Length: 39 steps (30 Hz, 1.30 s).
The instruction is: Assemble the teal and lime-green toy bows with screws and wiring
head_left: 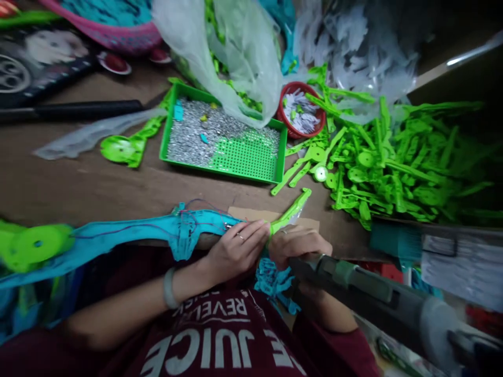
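A long, curved blue plastic toy part [137,230] with thin wires lies along the near table edge. My left hand [241,243] presses down over its right end, fingers together and closed on it. A bright green plastic arm [293,209] sticks out past the fingertips. My right hand [301,243] is wrapped around the front of a dark grey electric screwdriver [361,285], close beside my left fingers; its tip is hidden. A round green plastic piece [39,243] sits at the blue part's left end. A piece of cardboard [310,222] lies under the hands.
Beyond the hands stands a green tray [223,173] of small metal screws. A red basket [302,131] holds whitish pieces. Green plastic parts [393,162] are heaped at right. Behind are a clear plastic bag [251,57] and a pink basket [118,39]. A black-handled knife [90,109] lies left.
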{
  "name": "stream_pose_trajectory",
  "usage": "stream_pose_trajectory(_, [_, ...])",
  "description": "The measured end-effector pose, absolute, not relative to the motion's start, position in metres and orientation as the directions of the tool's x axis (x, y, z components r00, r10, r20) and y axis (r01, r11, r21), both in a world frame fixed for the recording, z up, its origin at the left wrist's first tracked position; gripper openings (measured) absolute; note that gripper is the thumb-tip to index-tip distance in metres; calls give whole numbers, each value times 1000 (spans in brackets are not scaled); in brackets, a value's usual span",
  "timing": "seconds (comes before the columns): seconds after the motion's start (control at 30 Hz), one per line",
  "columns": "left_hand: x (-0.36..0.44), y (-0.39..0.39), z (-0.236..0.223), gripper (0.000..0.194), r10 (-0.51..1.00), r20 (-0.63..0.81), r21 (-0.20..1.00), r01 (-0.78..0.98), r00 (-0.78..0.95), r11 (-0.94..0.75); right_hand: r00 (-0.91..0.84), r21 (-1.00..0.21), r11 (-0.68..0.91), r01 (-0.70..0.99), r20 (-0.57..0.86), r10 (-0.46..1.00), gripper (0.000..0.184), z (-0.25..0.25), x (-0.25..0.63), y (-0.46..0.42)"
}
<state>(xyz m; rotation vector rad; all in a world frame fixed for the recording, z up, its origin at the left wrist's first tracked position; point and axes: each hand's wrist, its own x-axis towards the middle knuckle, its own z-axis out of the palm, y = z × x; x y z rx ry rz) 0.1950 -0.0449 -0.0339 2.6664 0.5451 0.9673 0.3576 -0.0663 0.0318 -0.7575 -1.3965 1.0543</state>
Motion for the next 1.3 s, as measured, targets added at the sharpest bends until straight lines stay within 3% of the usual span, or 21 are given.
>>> stream_pose_trajectory(0.1, [195, -45, -35, 26, 432, 571, 341, 277, 698, -898, -106, -947, 310, -84, 318, 942, 21, 34, 353, -69])
stream_pose_trajectory(0.27, [191, -43, -33, 25, 454, 598, 369, 276, 661, -888, 80, -893, 437, -104, 431, 899, 31, 27, 345, -68])
stream_pose_trajectory(0.4, [191, -41, -37, 29, 414, 595, 347, 245, 689, -906, 258, -854, 518, -46, 491, 832, 26, 15, 347, -71])
stream_pose_trajectory(0.7, [194, -43, -47, 35, 384, 572, 343, 213, 725, -915, 121, -859, 508, -60, 499, 858, 31, 1, 351, -77])
stream_pose_trajectory(0.9, [194, -43, -49, 32, 378, 566, 352, 200, 733, -915, -26, -915, 404, 6, 404, 915, 42, -4, 356, -81])
stream_pose_trajectory(1.13, [193, -44, -48, 33, 375, 553, 346, 203, 744, -916, -81, -877, 479, -38, 481, 873, 32, 4, 357, -74])
stream_pose_trajectory(1.3, [193, -41, -46, 29, 333, 624, 273, 201, 707, -941, -92, -863, 504, -37, 505, 858, 29, 4, 360, -71])
